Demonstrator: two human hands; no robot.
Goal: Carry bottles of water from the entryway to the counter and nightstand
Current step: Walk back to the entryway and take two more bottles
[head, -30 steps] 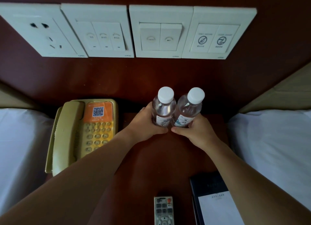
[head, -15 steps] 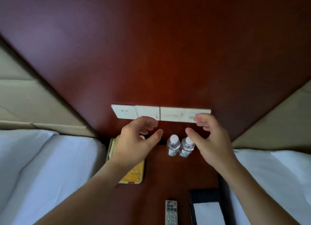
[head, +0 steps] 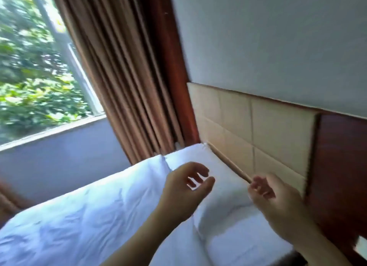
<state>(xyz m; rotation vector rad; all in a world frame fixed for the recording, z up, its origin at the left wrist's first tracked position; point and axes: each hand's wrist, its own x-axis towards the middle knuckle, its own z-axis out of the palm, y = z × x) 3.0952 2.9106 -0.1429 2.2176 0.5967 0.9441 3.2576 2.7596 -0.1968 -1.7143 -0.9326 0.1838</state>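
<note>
Across the lower half of the frame, both hands hung above a white bed (head: 83,210). Left hand (head: 183,190) and right hand (head: 278,202) were well apart, each with fingers loosely curled and holding nothing. No water bottle showed anywhere, so its place and heading could not be told. Beige headboard (head: 258,130) edged the right; brown curtain (head: 123,67) and window (head: 35,67) filled the upper left.

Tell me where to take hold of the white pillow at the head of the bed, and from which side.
Judging by its pose, take the pillow by its long near edge, coming from the right, where both empty hands, left hand and right hand, hover. It lies flat against the beige headboard, so its far edge looks blocked. A two-handed grip would suit its soft bulk.
</note>
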